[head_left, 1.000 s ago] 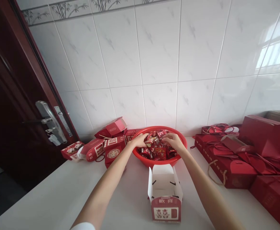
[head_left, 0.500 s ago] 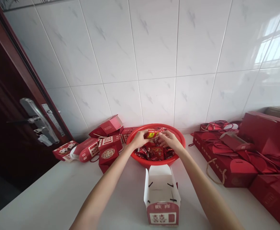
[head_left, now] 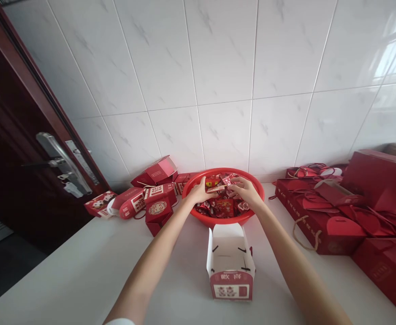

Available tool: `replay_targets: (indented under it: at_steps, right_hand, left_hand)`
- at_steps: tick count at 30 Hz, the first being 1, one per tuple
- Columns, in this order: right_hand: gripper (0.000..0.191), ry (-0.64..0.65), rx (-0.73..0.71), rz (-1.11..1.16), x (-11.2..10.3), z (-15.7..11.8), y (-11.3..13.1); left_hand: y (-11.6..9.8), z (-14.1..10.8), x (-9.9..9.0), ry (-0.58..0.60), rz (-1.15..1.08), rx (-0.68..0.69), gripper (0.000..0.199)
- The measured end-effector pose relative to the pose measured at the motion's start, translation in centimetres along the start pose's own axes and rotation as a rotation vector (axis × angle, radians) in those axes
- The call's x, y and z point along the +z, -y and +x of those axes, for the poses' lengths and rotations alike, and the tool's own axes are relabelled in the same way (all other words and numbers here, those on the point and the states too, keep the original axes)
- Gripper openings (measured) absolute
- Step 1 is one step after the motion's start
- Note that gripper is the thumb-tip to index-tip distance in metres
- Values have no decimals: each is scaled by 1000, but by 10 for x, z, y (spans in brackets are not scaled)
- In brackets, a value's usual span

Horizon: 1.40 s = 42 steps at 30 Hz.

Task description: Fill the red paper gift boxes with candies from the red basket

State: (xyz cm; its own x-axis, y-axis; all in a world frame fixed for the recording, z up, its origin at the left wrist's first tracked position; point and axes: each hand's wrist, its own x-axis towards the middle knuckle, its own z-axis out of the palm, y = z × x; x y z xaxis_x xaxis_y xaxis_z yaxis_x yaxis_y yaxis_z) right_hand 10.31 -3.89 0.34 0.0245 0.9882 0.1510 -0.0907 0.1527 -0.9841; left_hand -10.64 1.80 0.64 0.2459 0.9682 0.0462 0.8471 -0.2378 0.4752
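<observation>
A red plastic basket (head_left: pixel 223 220) holds many wrapped sweets and stands by the tiled wall. My left hand (head_left: pixel 200 192) is over its left side, closed on a small flat packet (head_left: pixel 216 189). Over the right side of the basket, my right hand (head_left: pixel 245 191) has its fingers bent around a pink and white wrapped sweet (head_left: pixel 227 180). Between my forearms, in front of the basket, sits an open red and white box (head_left: pixel 232 291), its white inside facing up and nothing seen in it.
Several red boxes (head_left: pixel 157 210) lie left of the basket. A large pile of red boxes with cord handles (head_left: pixel 333 234) covers the right side of the table (head_left: pixel 171 289). A dark red door (head_left: pixel 11 149) with a metal handle is at the left.
The red and yellow packet is no longer raised between my hands; a similar one lies in the basket. My left hand now has a flat packet. The view has shifted slightly.
</observation>
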Motion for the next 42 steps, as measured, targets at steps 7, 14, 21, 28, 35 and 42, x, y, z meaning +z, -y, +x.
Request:
replay_targets:
  at_steps: [7,14,21,28,35,42]
  right_hand:
    - [22,-19,-68,-43,-3,-1,-1]
    - [45,168,-158,-65,-2,-6,7]
    - [43,146,-250,-104,-3,-3,3]
    - [46,182,-121,21,-3,-6,7]
    - [40,-199,-113,304,-9,2,2]
    - [35,-226,-91,370,-17,8,-3]
  left_hand:
    - [-7,-4,-2,-79,-400,88,78]
    - [-24,-15,-8,148,-924,92,40]
    - [-35,-21,-4,320,-1018,134,51]
    - [-26,-14,3,-44,-932,244,45]
    - [-24,-17,5,-30,-665,319,36]
    - [-33,-22,10,192,-48,489,27]
